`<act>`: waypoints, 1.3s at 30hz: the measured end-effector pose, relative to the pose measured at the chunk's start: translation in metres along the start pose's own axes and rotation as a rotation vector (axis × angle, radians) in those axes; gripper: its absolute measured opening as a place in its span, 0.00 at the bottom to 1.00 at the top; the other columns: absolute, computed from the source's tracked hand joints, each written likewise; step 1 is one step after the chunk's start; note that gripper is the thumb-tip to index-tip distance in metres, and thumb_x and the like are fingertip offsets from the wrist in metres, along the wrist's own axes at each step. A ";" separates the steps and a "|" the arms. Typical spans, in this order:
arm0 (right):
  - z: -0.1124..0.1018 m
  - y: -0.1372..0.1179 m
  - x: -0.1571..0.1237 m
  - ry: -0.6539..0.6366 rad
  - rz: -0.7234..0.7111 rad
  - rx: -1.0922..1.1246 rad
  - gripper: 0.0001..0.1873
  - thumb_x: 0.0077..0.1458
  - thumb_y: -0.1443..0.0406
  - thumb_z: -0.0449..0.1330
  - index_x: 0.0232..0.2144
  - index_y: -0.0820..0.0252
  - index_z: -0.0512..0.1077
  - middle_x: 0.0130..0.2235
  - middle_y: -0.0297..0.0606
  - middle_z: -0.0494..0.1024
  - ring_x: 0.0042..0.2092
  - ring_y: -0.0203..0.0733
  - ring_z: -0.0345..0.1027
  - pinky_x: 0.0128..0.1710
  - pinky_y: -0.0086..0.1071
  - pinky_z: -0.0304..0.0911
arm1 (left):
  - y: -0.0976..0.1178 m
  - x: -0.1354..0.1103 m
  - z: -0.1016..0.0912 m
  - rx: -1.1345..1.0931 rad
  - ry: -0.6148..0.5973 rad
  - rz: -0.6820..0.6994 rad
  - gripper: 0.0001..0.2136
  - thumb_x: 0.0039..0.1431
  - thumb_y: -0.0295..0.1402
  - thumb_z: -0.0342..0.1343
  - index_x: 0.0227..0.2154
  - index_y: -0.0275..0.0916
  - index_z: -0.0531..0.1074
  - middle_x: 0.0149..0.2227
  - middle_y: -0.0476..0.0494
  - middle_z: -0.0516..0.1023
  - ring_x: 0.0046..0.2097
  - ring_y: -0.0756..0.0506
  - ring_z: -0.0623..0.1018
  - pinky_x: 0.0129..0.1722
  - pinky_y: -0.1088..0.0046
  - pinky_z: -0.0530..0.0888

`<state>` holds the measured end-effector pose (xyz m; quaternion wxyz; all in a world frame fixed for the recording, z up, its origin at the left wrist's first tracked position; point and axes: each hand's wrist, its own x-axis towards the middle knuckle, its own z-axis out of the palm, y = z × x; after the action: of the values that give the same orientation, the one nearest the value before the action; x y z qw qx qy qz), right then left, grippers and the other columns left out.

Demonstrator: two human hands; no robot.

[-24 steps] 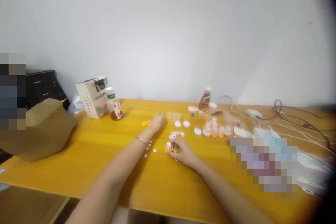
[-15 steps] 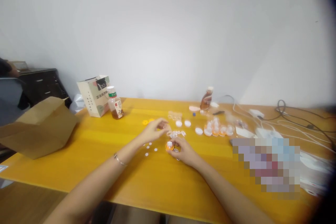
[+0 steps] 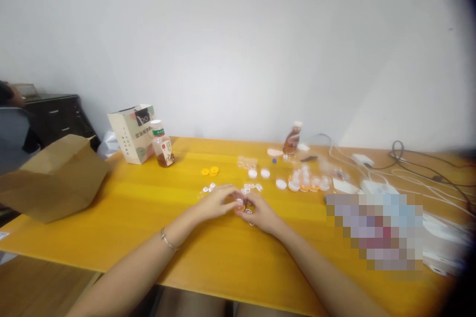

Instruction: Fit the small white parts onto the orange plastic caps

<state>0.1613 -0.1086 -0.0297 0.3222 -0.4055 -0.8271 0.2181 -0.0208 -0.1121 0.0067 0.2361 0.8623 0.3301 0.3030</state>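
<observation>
At the table's middle, a small round white-and-orange piece [image 3: 241, 204] was gripped between the thumb and fingers of the right hand [image 3: 261, 214]. From 9 o'clock it was met by the left hand [image 3: 218, 202], fingers curved; whether that grip was closed could not be told. White openwork plastic pieces [image 3: 259, 187] were scattered at 1 o'clock; round yellow discs [image 3: 213, 171] were noted toward 10.
</observation>
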 end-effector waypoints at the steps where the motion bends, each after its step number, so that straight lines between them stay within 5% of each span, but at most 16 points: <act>1: 0.000 0.000 0.000 -0.005 0.001 0.001 0.12 0.42 0.61 0.60 0.31 0.59 0.69 0.31 0.36 0.70 0.35 0.40 0.62 0.35 0.32 0.58 | 0.000 -0.001 0.000 0.012 0.006 0.001 0.11 0.53 0.36 0.50 0.39 0.39 0.68 0.37 0.46 0.72 0.40 0.49 0.71 0.42 0.74 0.66; 10: -0.002 -0.004 0.000 0.011 -0.003 0.079 0.13 0.44 0.60 0.60 0.34 0.58 0.69 0.35 0.38 0.71 0.39 0.42 0.63 0.40 0.37 0.58 | 0.002 -0.002 0.002 -0.035 0.103 -0.010 0.12 0.53 0.34 0.51 0.41 0.39 0.68 0.37 0.44 0.71 0.39 0.49 0.71 0.42 0.72 0.67; 20: -0.002 -0.021 0.002 0.043 0.173 0.686 0.16 0.44 0.63 0.59 0.39 0.59 0.67 0.38 0.37 0.74 0.41 0.39 0.68 0.46 0.36 0.61 | -0.005 0.001 0.001 -0.204 0.292 -0.052 0.13 0.51 0.34 0.53 0.39 0.36 0.69 0.34 0.43 0.68 0.37 0.50 0.71 0.39 0.73 0.70; 34: -0.003 -0.029 -0.007 0.208 -0.008 0.338 0.16 0.49 0.63 0.55 0.43 0.56 0.67 0.44 0.39 0.72 0.44 0.45 0.67 0.47 0.40 0.61 | 0.013 -0.002 0.004 -0.048 0.438 -0.075 0.09 0.48 0.36 0.55 0.31 0.36 0.69 0.30 0.45 0.71 0.33 0.50 0.71 0.36 0.74 0.69; 39: -0.008 -0.030 -0.004 0.070 0.031 0.370 0.14 0.51 0.63 0.53 0.41 0.56 0.68 0.38 0.36 0.74 0.39 0.41 0.68 0.43 0.36 0.63 | 0.009 -0.001 0.002 -0.112 0.349 -0.141 0.10 0.49 0.38 0.54 0.30 0.35 0.68 0.28 0.47 0.71 0.29 0.52 0.70 0.30 0.77 0.69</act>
<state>0.1526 -0.1282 -0.0066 0.4163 -0.3593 -0.7551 0.3571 -0.0161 -0.1192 0.0099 0.2436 0.7567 0.4085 0.4485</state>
